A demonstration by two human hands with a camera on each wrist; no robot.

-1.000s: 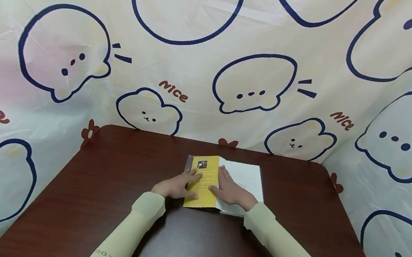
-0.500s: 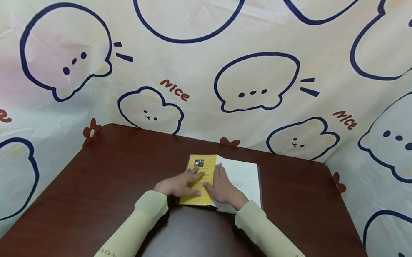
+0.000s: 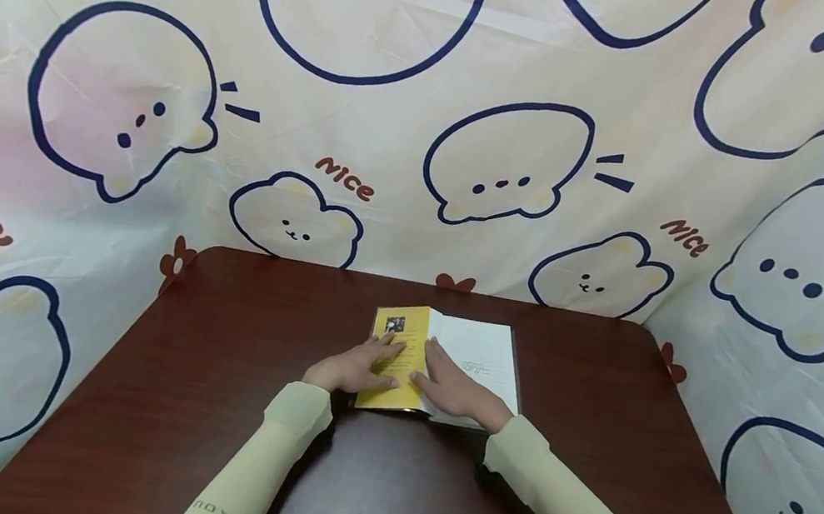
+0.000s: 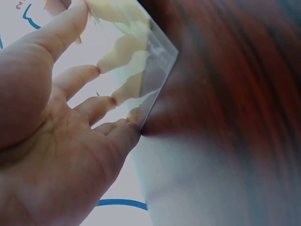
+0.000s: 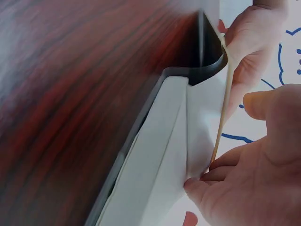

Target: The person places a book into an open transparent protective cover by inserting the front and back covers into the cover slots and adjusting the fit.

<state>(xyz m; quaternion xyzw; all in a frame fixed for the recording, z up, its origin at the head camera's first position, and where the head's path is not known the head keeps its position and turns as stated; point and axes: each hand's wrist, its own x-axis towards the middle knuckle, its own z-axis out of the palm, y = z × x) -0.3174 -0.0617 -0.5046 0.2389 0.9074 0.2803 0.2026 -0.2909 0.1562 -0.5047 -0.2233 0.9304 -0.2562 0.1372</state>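
Note:
An open book lies on the table, its yellow flap (image 3: 414, 324) on the left and a white page (image 3: 478, 344) with printed lines on the right. My left hand (image 3: 351, 369) rests on the yellow flap with its fingers spread. My right hand (image 3: 464, 392) presses beside the fold, fingers straight along it and thumb out over the yellow. A clear plastic cover corner (image 4: 162, 56) sticks out past the left fingertips in the left wrist view. From the right wrist side, the page block (image 5: 146, 155) lies flat, while the flap side bows up at the spine.
The dark brown wooden table (image 3: 223, 329) spreads around the book. Behind it and at both sides hangs a pale cloth (image 3: 394, 138) with blue cartoon outlines, meeting the table's far edge.
The yellow flap has shifted slightly left, over the grey cover edge. My right hand moves left with the fold, then slides back along it toward me. My left hand stays nearly in place.

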